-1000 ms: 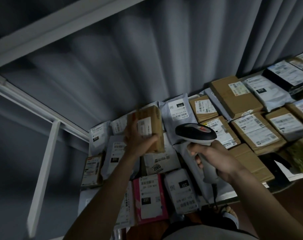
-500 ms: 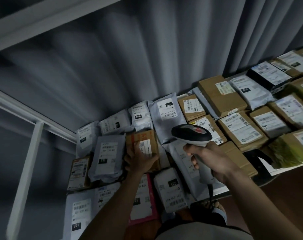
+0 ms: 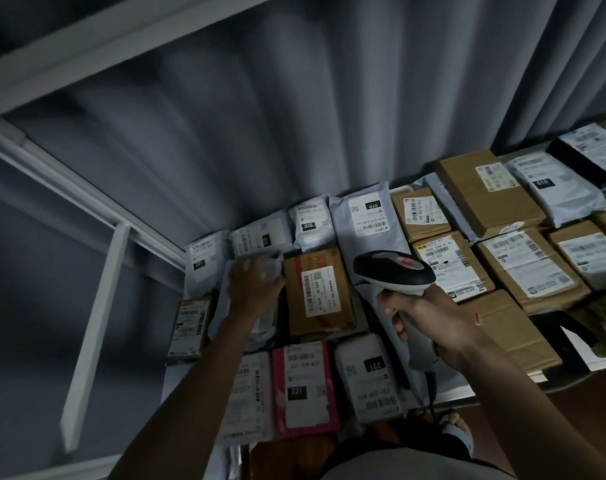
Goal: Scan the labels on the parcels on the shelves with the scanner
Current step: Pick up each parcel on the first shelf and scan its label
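Many labelled parcels lie flat on the shelf, in rows. My right hand (image 3: 429,323) grips the handle of a black and white scanner (image 3: 393,271), whose head hangs over the middle of the shelf. Just left of the scanner lies a brown box (image 3: 317,292) with a white barcode label facing up. My left hand (image 3: 254,287) rests on a grey plastic mailer (image 3: 246,306) to the left of that box, with its fingers around the mailer's top edge. A pink parcel (image 3: 305,389) and a white mailer (image 3: 367,375) lie in the front row.
White shelf frame bars (image 3: 97,313) stand at the left and run overhead. A grey curtain (image 3: 294,116) hangs behind the shelf. More brown boxes (image 3: 488,192) and mailers fill the shelf's right side. A sandalled foot (image 3: 457,431) shows below the shelf's front edge.
My left hand set the brown box down on the shelf, let go of it, and moved left onto the grey mailer. The scanner stayed over the middle of the shelf.
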